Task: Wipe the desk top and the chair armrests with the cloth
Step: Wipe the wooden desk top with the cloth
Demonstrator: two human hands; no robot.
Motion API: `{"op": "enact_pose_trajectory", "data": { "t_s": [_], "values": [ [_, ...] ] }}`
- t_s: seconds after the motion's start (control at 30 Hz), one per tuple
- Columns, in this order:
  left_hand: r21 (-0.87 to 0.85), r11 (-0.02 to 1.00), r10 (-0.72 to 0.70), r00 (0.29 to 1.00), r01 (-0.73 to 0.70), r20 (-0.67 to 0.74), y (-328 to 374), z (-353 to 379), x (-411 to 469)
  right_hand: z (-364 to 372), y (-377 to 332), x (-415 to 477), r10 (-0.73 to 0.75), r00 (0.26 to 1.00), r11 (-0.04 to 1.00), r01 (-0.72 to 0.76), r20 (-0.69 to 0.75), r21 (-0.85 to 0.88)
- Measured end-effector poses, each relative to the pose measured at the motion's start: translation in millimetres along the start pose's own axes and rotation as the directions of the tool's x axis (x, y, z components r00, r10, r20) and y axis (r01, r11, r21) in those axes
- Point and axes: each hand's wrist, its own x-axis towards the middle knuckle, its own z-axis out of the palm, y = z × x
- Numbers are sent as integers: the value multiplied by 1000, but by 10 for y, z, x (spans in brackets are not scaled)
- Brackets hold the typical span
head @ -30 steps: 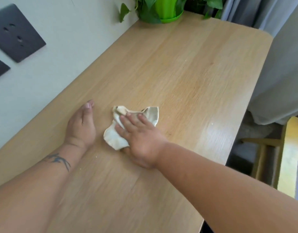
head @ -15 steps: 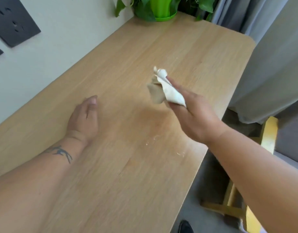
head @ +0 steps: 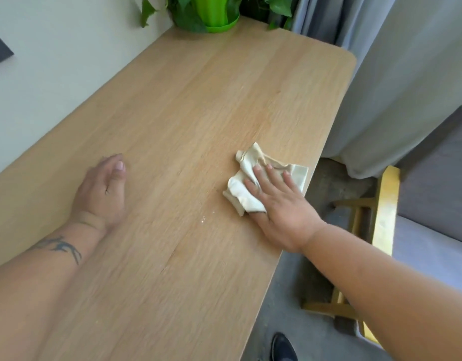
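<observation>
A crumpled cream cloth (head: 248, 194) lies on the light wooden desk top (head: 198, 105) close to its right edge. My right hand (head: 282, 207) presses flat on the cloth, fingers spread over it. Near the wall side, my left hand (head: 102, 188) rests on the desk with fingers together and nothing in it. A few white crumbs (head: 204, 218) lie between the two hands. The yellow wooden armrest of the chair (head: 384, 207) stands to the right, below desk level.
A green plant pot (head: 214, 14) with leaves stands at the desk's far end by the wall. Grey curtains (head: 396, 74) hang to the right. The chair has grey cushions (head: 438, 246). A dark shoe (head: 283, 346) shows on the floor below the desk edge.
My right hand lifted the cloth off the desk's middle, carried it right, and now presses it down near the right edge. The left hand stays put.
</observation>
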Motion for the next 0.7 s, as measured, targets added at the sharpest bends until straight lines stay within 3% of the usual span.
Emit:
{"op": "enact_pose_trajectory", "data": {
  "t_s": [0.27,0.33,0.4,0.47,0.57,0.7],
  "values": [
    [-175,978,-99,990,117,104,-14,-136,-16,510,-1427,-619,-313,948,925,290,60,247],
    [-208,969,-110,988,131,112,-37,-228,-46,404,-1589,-627,-261,965,852,228,5,471],
    [-200,967,-144,986,159,90,-135,-353,-115,176,-1611,-505,-110,991,705,132,-76,697],
    [-197,957,-207,977,212,46,-293,-479,-217,-46,-1537,-262,33,991,627,81,-130,775],
    [-297,914,-312,947,277,-75,-564,-650,-432,-235,-1455,286,37,973,779,116,-229,616],
    [-396,862,-395,908,316,-136,-848,-688,-765,51,-1505,1006,-66,997,987,72,-44,145]
  ]
}}
